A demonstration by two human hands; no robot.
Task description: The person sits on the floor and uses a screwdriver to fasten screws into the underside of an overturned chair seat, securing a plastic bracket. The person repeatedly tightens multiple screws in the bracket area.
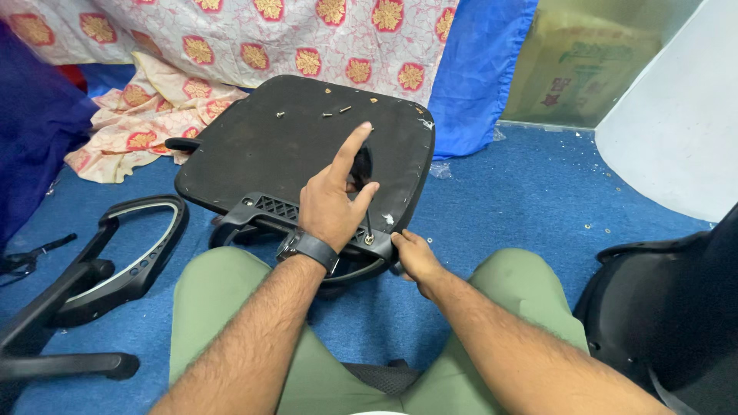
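An upturned chair seat [269,146] is steadied by two hands.
The left hand [332,201] is laid open on it; its edge is gripped by the right hand [415,257].

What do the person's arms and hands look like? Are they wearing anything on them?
Both arms are bare and hairy, with no sleeves in view. The left hand has a dark wristwatch with a black band strapped around its wrist. The right hand wears nothing: no glove, ring or band shows. Neither hand is gloved.
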